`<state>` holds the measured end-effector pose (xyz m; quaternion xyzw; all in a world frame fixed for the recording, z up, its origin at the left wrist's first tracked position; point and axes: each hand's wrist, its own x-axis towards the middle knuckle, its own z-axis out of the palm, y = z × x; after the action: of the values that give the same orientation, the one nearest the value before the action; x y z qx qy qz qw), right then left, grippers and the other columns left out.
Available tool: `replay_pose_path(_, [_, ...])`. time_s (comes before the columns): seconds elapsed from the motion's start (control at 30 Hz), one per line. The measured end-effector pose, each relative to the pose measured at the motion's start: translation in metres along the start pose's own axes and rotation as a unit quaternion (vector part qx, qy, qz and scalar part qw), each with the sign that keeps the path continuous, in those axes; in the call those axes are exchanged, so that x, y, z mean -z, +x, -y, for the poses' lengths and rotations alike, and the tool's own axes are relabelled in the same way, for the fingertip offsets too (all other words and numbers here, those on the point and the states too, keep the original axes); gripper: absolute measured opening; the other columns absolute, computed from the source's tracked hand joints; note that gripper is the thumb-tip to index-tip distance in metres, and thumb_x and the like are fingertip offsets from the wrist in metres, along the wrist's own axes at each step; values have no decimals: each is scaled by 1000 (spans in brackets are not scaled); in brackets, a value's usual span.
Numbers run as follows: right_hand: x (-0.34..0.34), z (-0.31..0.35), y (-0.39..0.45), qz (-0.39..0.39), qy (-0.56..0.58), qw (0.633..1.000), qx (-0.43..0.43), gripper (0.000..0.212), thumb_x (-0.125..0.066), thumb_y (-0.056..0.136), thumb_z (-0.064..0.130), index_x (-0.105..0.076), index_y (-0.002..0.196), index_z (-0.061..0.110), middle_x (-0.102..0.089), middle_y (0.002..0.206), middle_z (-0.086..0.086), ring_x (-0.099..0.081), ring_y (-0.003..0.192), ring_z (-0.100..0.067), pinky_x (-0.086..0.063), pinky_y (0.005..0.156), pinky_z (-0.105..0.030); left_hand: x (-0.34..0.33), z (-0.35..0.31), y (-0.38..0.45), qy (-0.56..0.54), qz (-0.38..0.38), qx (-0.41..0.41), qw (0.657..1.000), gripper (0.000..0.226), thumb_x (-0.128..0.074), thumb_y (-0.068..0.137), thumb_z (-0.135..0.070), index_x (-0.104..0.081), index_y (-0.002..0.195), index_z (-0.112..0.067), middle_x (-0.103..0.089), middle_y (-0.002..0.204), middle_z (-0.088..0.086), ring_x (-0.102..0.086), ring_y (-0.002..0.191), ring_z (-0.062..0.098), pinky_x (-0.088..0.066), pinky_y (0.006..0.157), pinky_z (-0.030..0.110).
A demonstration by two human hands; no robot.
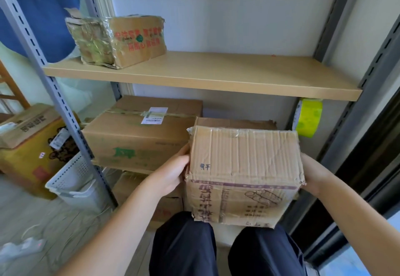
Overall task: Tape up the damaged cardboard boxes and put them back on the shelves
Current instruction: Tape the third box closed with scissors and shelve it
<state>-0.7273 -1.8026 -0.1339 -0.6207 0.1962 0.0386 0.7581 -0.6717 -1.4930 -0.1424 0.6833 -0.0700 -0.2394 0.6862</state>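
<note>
The left hand is pressed flat against the left side of a worn cardboard box, with its fingers wrapped around the box's edge. The right hand holds the right side of the same box, and its fingers are hidden behind it. So the box is held up between both hands, just above the person's knees in dark trousers. The box has bent corners and some torn edges.

Behind the box is a metal rack with a wooden shelf above it. To the left of the box, on the lower level, sits a big brown box with a white label. Another brown box peeks out right behind the held one. To the right of the box, just under the wooden shelf, is a roll of yellow-green tape. Up on the wooden shelf, far to the left of the held box, sits a taped box with red writing. Further left, on the floor, are a white basket and a yellow carton.
</note>
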Motion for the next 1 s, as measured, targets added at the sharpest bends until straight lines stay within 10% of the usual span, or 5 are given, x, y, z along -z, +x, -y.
replay_pose_path(0.23, [-4, -16, -36, -5, -19, 998, 62, 70, -55, 69, 86, -65, 123, 42, -72, 117, 9, -70, 103, -12, -54, 77, -36, -6, 14, 8, -35, -67, -15, 997, 31, -43, 98, -59, -67, 117, -50, -72, 109, -22, -61, 111, 3, -41, 105, 39])
replay_pose_path(0.43, [-15, -14, -18, -86, 40, 994, 49, 73, -72, 84, 13, -41, 148, 32, -72, 114, -3, -75, 82, -23, -58, 57, -35, -10, 9, 18, -90, -104, 4, 990, 73, -50, 85, -76, -43, 147, -39, -53, 145, -7, -48, 134, 17, -32, 116, 49])
replay_pose_path(0.8, [-3, 3, -9, -72, -159, 982, 65, 52, -62, 89, 16, -54, 131, 46, -69, 116, 2, -72, 90, -22, -55, 68, -29, -17, -1, 37, 88, -42, -5, 995, 73, -40, 103, -52, 15, 151, -51, 2, 166, -13, -9, 153, 20, -9, 123, 51])
replay_pose_path(0.9, [-13, 7, 1, -155, -272, 945, 92, 41, -59, 94, 42, -52, 134, 36, -63, 123, 1, -63, 102, -20, -51, 85, -34, -18, -3, 37, 41, -81, 40, 995, 70, -42, 100, -56, 1, 156, -47, -17, 165, -5, -25, 149, 26, -22, 120, 53])
replay_pose_path(1.0, [-19, 13, 8, -147, -147, 977, 34, 45, -61, 94, 44, -54, 134, 26, -68, 113, -3, -67, 99, -26, -55, 87, -41, -28, -5, 38, -26, -125, 131, 983, 81, -48, 85, -78, -34, 152, -35, -48, 150, 5, -48, 134, 31, -39, 111, 52])
